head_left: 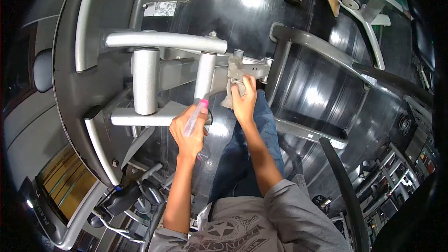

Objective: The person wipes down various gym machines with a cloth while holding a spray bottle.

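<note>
My left hand [185, 133] is closed around a clear spray bottle [192, 123] with a pink top, close to a silver upright post [204, 75] of a gym machine. Farther forward and to the right, my right hand [245, 101] grips a crumpled, greyish cloth [234, 75]. The cloth lies against the machine's metal frame, beside a grey bar [255, 70] with small holes. Part of the frame behind the cloth is hidden.
A thick silver cylinder [146, 81] and a horizontal silver tube [163, 42] belong to the machine on my left. A dark frame [322, 46] stands at right. More gym equipment [394, 172] fills the lower right. The floor [317, 95] is dark and shiny.
</note>
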{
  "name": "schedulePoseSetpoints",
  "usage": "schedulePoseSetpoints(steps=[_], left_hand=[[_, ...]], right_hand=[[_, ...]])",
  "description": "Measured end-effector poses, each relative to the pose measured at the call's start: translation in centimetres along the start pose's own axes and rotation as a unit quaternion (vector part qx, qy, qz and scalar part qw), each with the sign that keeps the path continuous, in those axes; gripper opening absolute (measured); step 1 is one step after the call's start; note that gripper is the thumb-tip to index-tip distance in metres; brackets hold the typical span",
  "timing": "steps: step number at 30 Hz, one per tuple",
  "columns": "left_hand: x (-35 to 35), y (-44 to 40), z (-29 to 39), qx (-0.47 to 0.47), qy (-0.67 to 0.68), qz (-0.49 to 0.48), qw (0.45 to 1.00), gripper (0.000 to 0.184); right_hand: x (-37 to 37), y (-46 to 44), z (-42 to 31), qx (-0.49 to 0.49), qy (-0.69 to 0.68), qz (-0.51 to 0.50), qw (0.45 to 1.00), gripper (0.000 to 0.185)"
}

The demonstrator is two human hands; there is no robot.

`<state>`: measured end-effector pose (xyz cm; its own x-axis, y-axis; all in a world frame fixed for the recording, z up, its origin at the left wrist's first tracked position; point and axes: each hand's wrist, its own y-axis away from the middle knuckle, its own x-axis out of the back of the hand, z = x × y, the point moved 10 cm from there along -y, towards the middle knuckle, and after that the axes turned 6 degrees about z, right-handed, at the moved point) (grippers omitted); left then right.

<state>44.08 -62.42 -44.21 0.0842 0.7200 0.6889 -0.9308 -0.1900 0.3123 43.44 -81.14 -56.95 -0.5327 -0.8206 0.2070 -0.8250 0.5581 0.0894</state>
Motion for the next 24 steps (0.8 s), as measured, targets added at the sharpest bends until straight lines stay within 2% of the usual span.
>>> schedulePoseSetpoints(steps=[3,5,6,8,9,10,11,12,14,16,17,19,20,22,24], left_hand=[[0.1,-0.1,0.3,0.000,0.005,0.005,1.000,0.052],[0.1,-0.1,0.6,-0.001,-0.001,-0.002,1.000,0.050],[0.1,0.0,0.7,-0.001,0.000,-0.001,1.000,0.050],[0.1,-0.1,0.6,0.004,-0.010,-0.005,1.000,0.049],[0.1,-0.1,0.5,0.004,-0.008,-0.004,1.000,0.049],[0.1,0.0,0.4,0.003,-0.012,-0.003,1.000,0.050],[0.1,-0.1,0.4,0.000,-0.014,-0.003,1.000,0.050],[0.0,-0.1,0.6,-0.001,-0.010,-0.002,1.000,0.050],[0.2,-0.1,0.6,0.000,-0.027,0.001,1.000,0.047],[0.1,-0.1,0.4,-0.014,-0.033,0.007,0.999,0.044],[0.2,-0.2,0.3,-0.028,-0.042,0.013,0.999,0.041],[0.2,-0.1,0.1,-0.026,-0.046,0.015,0.999,0.040],[0.1,-0.2,0.1,-0.026,-0.051,0.013,0.998,0.039],[0.3,-0.1,0.5,-0.036,-0.041,0.032,0.998,0.039],[0.7,-0.1,1.0,-0.048,-0.026,0.055,0.997,0.039]], right_hand=[[-0.5,1.3,5.9,-0.046,0.022,0.021,0.998,0.034],[0.7,2.7,14.2,-0.238,0.031,0.165,0.957,0.042],[0.2,2.3,15.3,-0.237,0.030,0.165,0.957,0.042],[0.0,3.3,19.4,-0.375,-0.004,0.233,0.897,0.045],[-0.1,4.0,19.5,-0.404,-0.027,0.302,0.863,0.039],[-0.2,4.2,19.0,-0.402,-0.026,0.301,0.864,0.039],[-2.4,5.6,20.2,-0.492,-0.187,0.271,0.806,0.035],[-5.1,6.6,19.2,-0.563,-0.341,0.230,0.717,0.033],[-7.2,7.9,16.3,-0.597,-0.407,0.151,0.674,0.028],[-8.1,9.8,12.8,-0.620,-0.479,0.139,0.606,0.029],[-7.3,10.0,10.4,-0.618,-0.478,0.136,0.609,0.029],[-6.6,10.5,5.0,-0.629,-0.470,0.047,0.617,0.028],[-5.5,10.7,4.5,-0.626,-0.469,0.043,0.622,0.028],[-3.1,8.9,2.8,-0.534,-0.369,-0.100,0.754,0.026],[-0.6,6.1,1.5,-0.430,-0.307,-0.085,0.845,0.030]])
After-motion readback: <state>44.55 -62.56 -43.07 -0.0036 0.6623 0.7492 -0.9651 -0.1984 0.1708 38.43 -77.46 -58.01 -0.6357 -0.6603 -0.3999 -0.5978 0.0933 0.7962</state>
